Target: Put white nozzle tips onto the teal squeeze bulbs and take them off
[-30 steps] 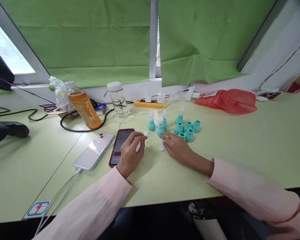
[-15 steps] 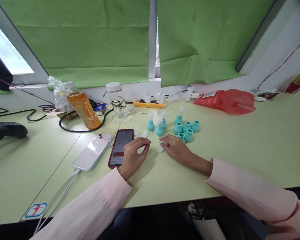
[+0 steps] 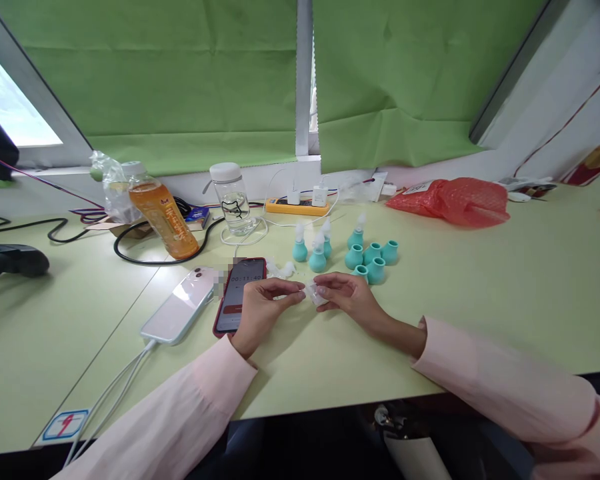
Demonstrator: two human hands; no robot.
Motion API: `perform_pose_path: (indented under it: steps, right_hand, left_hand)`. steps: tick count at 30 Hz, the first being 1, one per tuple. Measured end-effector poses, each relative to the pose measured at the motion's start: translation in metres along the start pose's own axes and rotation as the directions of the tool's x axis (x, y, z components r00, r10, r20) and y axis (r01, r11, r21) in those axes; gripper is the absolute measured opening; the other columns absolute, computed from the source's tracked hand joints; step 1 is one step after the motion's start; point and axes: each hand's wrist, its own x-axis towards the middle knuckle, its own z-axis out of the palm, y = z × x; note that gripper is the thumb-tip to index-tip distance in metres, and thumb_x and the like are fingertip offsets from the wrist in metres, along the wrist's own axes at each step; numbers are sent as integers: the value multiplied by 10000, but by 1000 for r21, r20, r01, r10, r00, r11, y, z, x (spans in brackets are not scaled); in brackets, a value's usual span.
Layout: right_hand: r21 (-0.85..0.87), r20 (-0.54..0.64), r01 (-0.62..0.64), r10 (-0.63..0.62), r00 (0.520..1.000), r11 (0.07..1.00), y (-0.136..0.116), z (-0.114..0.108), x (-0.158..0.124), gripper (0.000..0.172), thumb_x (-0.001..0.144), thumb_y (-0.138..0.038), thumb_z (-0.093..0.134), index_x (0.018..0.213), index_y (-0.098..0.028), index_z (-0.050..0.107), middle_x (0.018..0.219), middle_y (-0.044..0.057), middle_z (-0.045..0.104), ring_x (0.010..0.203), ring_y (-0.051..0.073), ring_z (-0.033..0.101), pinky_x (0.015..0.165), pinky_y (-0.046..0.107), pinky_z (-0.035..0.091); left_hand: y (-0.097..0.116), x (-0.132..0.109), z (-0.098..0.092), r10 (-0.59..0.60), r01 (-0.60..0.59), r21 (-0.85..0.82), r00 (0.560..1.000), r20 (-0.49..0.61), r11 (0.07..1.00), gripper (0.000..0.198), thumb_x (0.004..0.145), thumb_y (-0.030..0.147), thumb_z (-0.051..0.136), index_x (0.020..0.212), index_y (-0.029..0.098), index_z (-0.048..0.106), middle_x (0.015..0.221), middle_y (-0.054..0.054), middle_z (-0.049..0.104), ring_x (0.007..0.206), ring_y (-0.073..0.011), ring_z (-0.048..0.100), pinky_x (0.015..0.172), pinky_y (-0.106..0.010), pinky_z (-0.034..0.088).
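Both hands meet above the table around a small translucent white plastic piece (image 3: 315,295), whose exact kind is partly hidden by the fingers. My right hand (image 3: 347,297) grips it from the right between thumb and fingers. From the left, my left hand (image 3: 270,303) pinches at its left end, thumb and forefinger pressed together. Behind the hands stand several turquoise bulbs with clear nozzles on top (image 3: 317,260). More turquoise bulbs with open mouths (image 3: 377,270) cluster just beyond my right hand. Loose white translucent pieces (image 3: 281,269) lie beyond my left hand.
Left of my left hand, a red-cased phone (image 3: 233,307) shows a running timer, beside a pale phone (image 3: 177,310) with white cables. An orange drink bottle (image 3: 163,220), a clear bottle (image 3: 235,203), a yellow power strip (image 3: 297,209) and red bubble wrap (image 3: 450,202) line the back.
My left hand has moved right, up to my right hand, and its fingertips now meet the white piece. My right hand has raised that piece and turned it slightly.
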Motion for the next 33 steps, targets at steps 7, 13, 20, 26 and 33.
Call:
perform_pose_path:
  steps: [7,13,20,26,33]
  right_hand:
    - [26,16,-10,9,1000,1000,2,1,-1,244,595,-241,684,815,-154,625,752,19,606,705,136,581,591,312,563]
    - [5,26,-8,7,1000,1000,0,1,-2,232,586,-227,687,798,-153,627,758,21,609,701,140,586,576,304,562]
    - [0,36,-16,16,999,1000,0,1,-2,231,584,-232,687,792,-152,627,768,20,609,707,141,589,573,298,561]
    - [-7,34,-21,21,999,1000,-1,2,-3,248,578,-243,690,796,-145,624,754,21,601,691,138,588,573,302,558]
    - [-7,38,-13,13,999,1000,0,2,-3,252,569,-249,697,787,-148,620,757,20,606,693,140,587,573,301,556]
  left_hand:
    - [3,-1,0,23,-23,3,999,46,1000,120,533,157,702,552,130,586,660,-16,622,651,-124,571,638,-228,466]
    - [2,-1,0,-54,56,-30,997,56,998,140,515,172,715,580,133,596,652,-16,632,654,-135,584,633,-232,462]
    - [0,-1,-2,-142,153,-107,985,97,982,179,508,183,725,619,138,592,668,-7,649,630,-124,596,635,-234,473]
    - [-1,0,-2,-128,140,-115,987,100,984,164,521,171,719,610,131,587,670,-12,642,636,-115,588,627,-222,471]
    - [-2,0,-3,-75,89,-105,988,132,990,152,529,160,714,596,135,580,662,-5,635,636,-110,577,625,-216,457]
